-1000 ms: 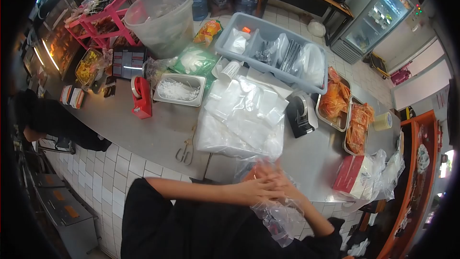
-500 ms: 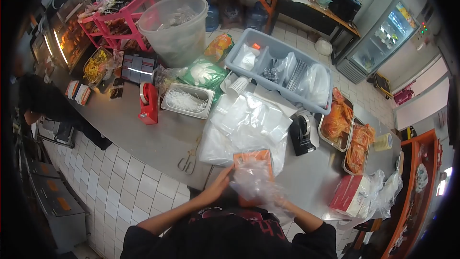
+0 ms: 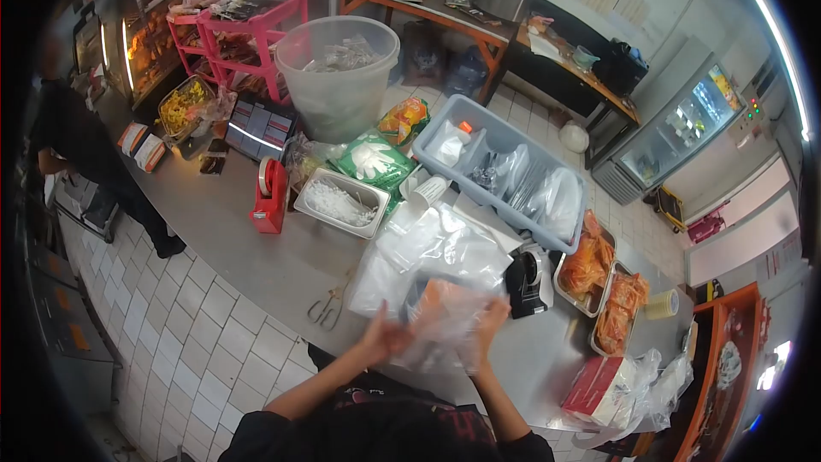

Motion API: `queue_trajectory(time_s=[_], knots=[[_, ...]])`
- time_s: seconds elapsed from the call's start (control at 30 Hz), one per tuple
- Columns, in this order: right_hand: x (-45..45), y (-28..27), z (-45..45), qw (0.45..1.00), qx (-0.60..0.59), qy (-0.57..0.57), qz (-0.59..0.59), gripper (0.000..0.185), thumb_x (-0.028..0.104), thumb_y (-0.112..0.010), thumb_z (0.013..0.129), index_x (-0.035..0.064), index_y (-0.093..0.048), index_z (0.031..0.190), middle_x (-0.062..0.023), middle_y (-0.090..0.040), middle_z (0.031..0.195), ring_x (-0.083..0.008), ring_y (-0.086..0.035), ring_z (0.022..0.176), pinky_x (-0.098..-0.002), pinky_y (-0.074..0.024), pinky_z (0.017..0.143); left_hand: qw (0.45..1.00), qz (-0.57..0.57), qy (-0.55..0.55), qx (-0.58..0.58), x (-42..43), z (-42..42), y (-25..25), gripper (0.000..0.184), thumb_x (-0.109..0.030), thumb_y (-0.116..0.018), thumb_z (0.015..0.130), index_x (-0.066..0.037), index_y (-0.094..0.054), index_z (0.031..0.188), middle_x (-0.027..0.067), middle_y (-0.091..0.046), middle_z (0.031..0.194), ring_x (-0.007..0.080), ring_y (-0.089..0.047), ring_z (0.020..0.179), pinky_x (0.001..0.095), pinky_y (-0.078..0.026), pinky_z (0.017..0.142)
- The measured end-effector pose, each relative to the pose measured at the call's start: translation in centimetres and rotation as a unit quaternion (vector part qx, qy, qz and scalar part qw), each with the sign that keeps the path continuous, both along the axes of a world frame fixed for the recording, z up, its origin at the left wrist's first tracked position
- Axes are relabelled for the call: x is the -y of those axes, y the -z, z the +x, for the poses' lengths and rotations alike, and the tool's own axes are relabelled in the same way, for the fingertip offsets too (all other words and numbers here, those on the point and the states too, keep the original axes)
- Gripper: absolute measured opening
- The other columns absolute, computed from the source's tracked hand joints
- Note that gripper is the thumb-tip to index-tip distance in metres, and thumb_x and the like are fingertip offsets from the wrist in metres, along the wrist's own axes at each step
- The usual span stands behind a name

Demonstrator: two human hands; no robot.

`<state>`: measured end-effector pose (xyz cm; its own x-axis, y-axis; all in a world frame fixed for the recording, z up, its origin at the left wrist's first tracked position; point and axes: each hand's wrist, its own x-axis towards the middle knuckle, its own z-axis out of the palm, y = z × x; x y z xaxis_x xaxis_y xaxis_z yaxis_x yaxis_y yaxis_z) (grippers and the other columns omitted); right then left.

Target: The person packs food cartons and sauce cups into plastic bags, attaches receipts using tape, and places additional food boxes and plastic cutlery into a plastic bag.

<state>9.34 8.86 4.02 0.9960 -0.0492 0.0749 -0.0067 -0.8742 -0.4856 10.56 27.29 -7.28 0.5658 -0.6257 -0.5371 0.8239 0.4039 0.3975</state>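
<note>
In front of my body, at the counter's near edge, is an orange packet (image 3: 440, 298) partly covered by a clear plastic bag (image 3: 442, 342). My right hand (image 3: 490, 325) grips the bag's right side, fingers closed. At the left side of the bag, my left hand (image 3: 386, 338) has its fingers apart; it is blurred, and it appears to touch the bag's edge at most. Just beyond lies a stack of clear plastic bags (image 3: 445, 244). A pair of scissors (image 3: 325, 310) rests left of my left hand.
A red tape dispenser (image 3: 270, 197), a metal tray of white strips (image 3: 342, 203) and a blue divided bin (image 3: 500, 173) stand farther back. On the right are a black dispenser (image 3: 528, 284), trays of orange bagged food (image 3: 620, 312) and a red box (image 3: 594, 387). A person (image 3: 98, 154) stands far left.
The packet and bag first lay under my joined hands. My hands have since parted, and the bag is now raised over the counter edge, spread between them. The camera view has shifted.
</note>
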Motion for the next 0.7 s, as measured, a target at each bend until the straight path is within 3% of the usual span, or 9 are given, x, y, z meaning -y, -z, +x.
queue_trajectory(time_s=[0.07, 0.13, 0.23, 0.27, 0.3, 0.33, 0.47, 0.53, 0.7], knots=[[-0.1, 1.7, -0.3, 0.961, 0.086, -0.124, -0.231, 0.029, 0.01, -0.052, 0.073, -0.0006, -0.052, 0.099, -0.0151, -0.049, 0.103, -0.0255, -0.047, 0.095, -0.0382, -0.0361, 0.082, 0.998, -0.013, -0.035, 0.058, -1.4, 1.9, 0.6, 0.068, -0.059, -0.027, 0.088, 0.001, -0.056, 0.101, 0.0065, -0.061, 0.087, 0.0118, -0.054, 0.069, 0.0223, -0.043, 0.065], [-1.5, 3.5, -0.5, 0.945, 0.167, -0.24, -0.147, 0.03, 0.011, -0.054, 0.064, -0.0005, -0.056, 0.091, -0.0157, -0.049, 0.103, -0.03, -0.047, 0.095, -0.0399, -0.0367, 0.082, 0.993, 0.044, -0.018, 0.109, 1.0, 3.0, -2.3, 0.064, -0.053, -0.027, 0.091, 0.002, -0.055, 0.106, 0.0083, -0.06, 0.095, 0.0131, -0.055, 0.079, 0.0248, -0.043, 0.073], [-2.4, 4.3, -0.8, 0.863, -0.076, -0.457, -0.201, 0.033, 0.012, -0.056, 0.069, -0.002, -0.056, 0.098, -0.0189, -0.046, 0.112, -0.0361, -0.041, 0.112, -0.0456, -0.0314, 0.094, 0.973, 0.067, 0.087, 0.202, 2.1, 4.4, -5.0, 0.048, -0.036, -0.03, 0.096, 0.003, -0.051, 0.116, 0.0114, -0.057, 0.112, 0.0175, -0.051, 0.104, 0.0299, -0.038, 0.093], [-2.9, 6.2, -1.2, 0.862, -0.074, -0.459, -0.203, 0.033, 0.012, -0.056, 0.069, -0.002, -0.056, 0.098, -0.0189, -0.046, 0.112, -0.0361, -0.041, 0.112, -0.0456, -0.0314, 0.094, 0.948, 0.086, 0.075, 0.297, 2.1, 4.2, -6.0, 0.045, -0.033, -0.033, 0.095, 0.002, -0.051, 0.116, 0.0119, -0.054, 0.117, 0.0179, -0.05, 0.106, 0.0295, -0.037, 0.094], [-2.8, 8.7, -1.2, 0.943, -0.112, -0.309, 0.048, 0.039, 0.015, -0.059, 0.069, -0.0002, -0.054, 0.105, -0.0192, -0.046, 0.114, -0.0362, -0.04, 0.114, -0.0467, -0.0301, 0.096, 0.913, 0.103, 0.055, 0.392, 2.2, 4.3, -7.0, 0.042, -0.03, -0.035, 0.095, 0.002, -0.051, 0.116, 0.0124, -0.051, 0.121, 0.0184, -0.049, 0.109, 0.0292, -0.036, 0.095], [-2.8, 11.1, -1.3, 0.923, -0.068, -0.168, 0.338, 0.046, 0.018, -0.062, 0.07, 0.0015, -0.053, 0.112, -0.0195, -0.046, 0.116, -0.0364, -0.039, 0.115, -0.0478, -0.0287, 0.099, 0.914, 0.111, -0.039, 0.389, 1.6, 3.5, -6.7, 0.041, -0.028, -0.035, 0.095, -0.002, -0.042, 0.126, 0.0085, -0.057, 0.11, 0.0135, -0.051, 0.101, 0.0275, -0.039, 0.09], [-5.3, 9.3, -0.3, 0.976, 0.012, -0.126, 0.175, 0.049, 0.019, -0.064, 0.069, 0.0021, -0.052, 0.113, -0.0209, -0.044, 0.119, -0.0373, -0.038, 0.116, -0.0474, -0.029, 0.098, 0.939, 0.162, -0.188, 0.237, -1.7, -0.4, -5.7, 0.044, -0.017, -0.038, 0.093, -0.005, -0.028, 0.134, 0.0116, -0.049, 0.122, 0.0175, -0.05, 0.107, 0.0308, -0.039, 0.093], [-6.4, 8.6, 0.3, 0.981, 0.037, -0.138, 0.128, 0.05, 0.02, -0.064, 0.069, 0.0024, -0.051, 0.114, -0.0216, -0.043, 0.12, -0.0378, -0.038, 0.116, -0.0472, -0.0292, 0.098, 0.83, 0.302, -0.085, 0.461, -3.0, -0.8, -4.0, 0.061, -0.006, -0.047, 0.086, -0.009, -0.016, 0.139, 0.0164, -0.036, 0.133, 0.0238, -0.047, 0.114, 0.0345, -0.041, 0.093], [-5.3, 6.1, 1.0, 0.969, 0.053, -0.241, 0.004, 0.053, 0.022, -0.066, 0.069, 0.003, -0.05, 0.116, -0.0233, -0.04, 0.123, -0.039, -0.037, 0.116, -0.0466, -0.0296, 0.097, 0.876, 0.225, -0.01, 0.427, -3.4, -0.6, -6.5, 0.089, -0.003, -0.066, 0.07, -0.01, -0.012, 0.14, 0.0176, -0.041, 0.129, 0.0241, -0.051, 0.112, 0.0306, -0.047, 0.085]])
